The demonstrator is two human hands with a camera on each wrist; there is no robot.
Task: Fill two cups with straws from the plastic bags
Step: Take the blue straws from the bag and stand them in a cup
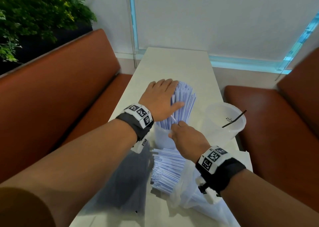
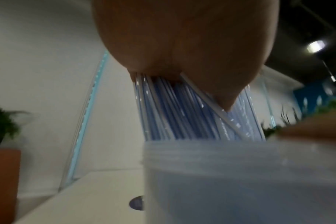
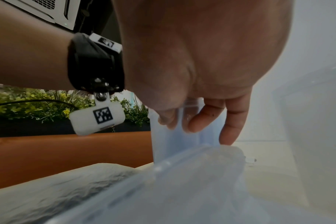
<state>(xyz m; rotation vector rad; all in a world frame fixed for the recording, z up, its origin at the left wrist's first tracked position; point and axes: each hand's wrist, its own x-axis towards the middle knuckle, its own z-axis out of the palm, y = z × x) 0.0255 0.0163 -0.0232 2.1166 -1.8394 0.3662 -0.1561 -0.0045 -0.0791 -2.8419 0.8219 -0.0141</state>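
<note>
A tall bundle of white, blue-striped wrapped straws (image 1: pixel 185 104) stands in a translucent cup (image 1: pixel 162 138) at mid-table. My left hand (image 1: pixel 160 97) lies over the straws' tops, fingers straight and thumb across the bundle's side; the left wrist view shows the palm (image 2: pixel 182 45) pressing down on the straws (image 2: pixel 173 113) above the cup (image 2: pixel 220 174). My right hand (image 1: pixel 184 135) pinches the near rim of that cup (image 3: pixel 173 144), thumb and fingers (image 3: pixel 194 121) on either side of the wall. A second cup (image 1: pixel 217 132) stands to the right, holding one black straw (image 1: pixel 234 119).
A loose pile of wrapped straws (image 1: pixel 167 170) lies near me on the white table (image 1: pixel 172 63), partly in a clear plastic bag (image 1: pixel 193 197) under my right wrist. Orange benches (image 1: pixel 60 88) flank the table on both sides. Green plants (image 1: pixel 34 16) stand behind the left bench.
</note>
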